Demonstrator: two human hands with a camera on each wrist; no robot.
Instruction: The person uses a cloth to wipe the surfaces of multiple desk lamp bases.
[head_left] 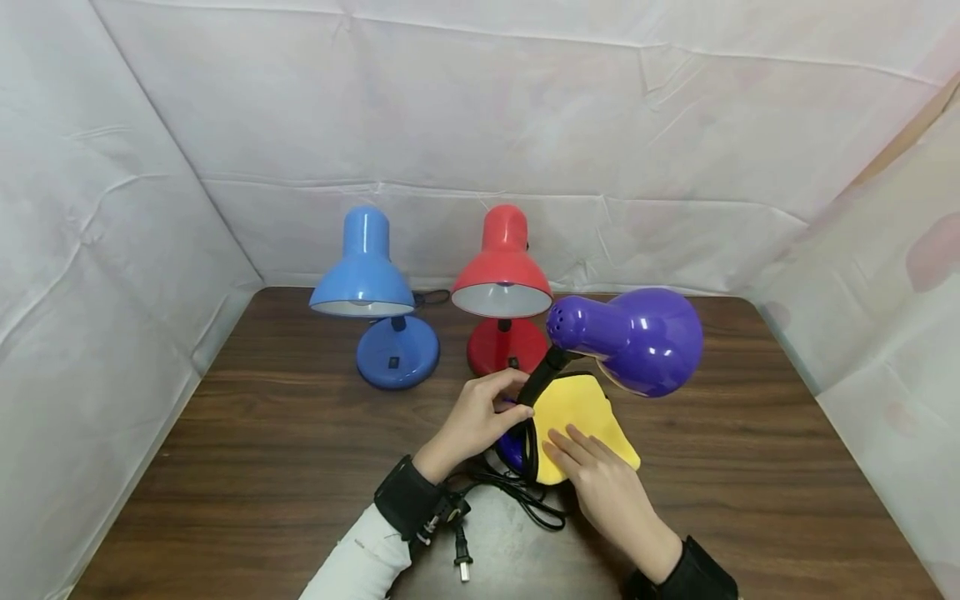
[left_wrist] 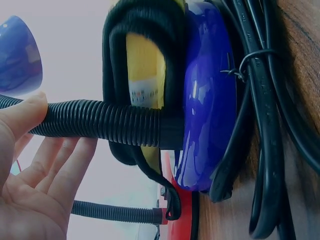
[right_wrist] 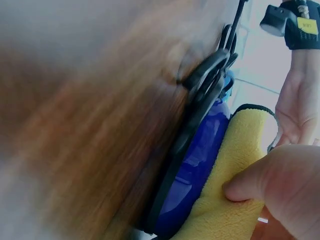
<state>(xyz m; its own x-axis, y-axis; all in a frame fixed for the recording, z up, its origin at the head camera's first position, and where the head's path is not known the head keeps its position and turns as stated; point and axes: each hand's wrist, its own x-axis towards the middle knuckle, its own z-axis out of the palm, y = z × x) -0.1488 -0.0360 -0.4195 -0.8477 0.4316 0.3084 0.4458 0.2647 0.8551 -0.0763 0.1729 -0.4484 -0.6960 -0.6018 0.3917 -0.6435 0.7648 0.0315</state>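
A purple desk lamp (head_left: 660, 342) leans over the table with its head toward the right. My left hand (head_left: 476, 417) grips its black flexible neck (left_wrist: 110, 120) between thumb and fingers. Over the purple base (left_wrist: 207, 100) lies a yellow cloth (head_left: 573, 408) with a black edge, covering much of it. With its fingers extended, my right hand (head_left: 611, 487) presses on the cloth; the right wrist view shows the thumb (right_wrist: 250, 182) against its fuzzy surface. The lamp's black cord (left_wrist: 265, 100) is bundled and tied beside the base.
A blue lamp (head_left: 363, 283) stands at the back left, and a red lamp (head_left: 502, 271) stands just behind the purple one. The cord's plug (head_left: 462, 558) lies near the front of the wooden table (head_left: 300, 467). White sheeting (head_left: 480, 108) encloses the back and sides.
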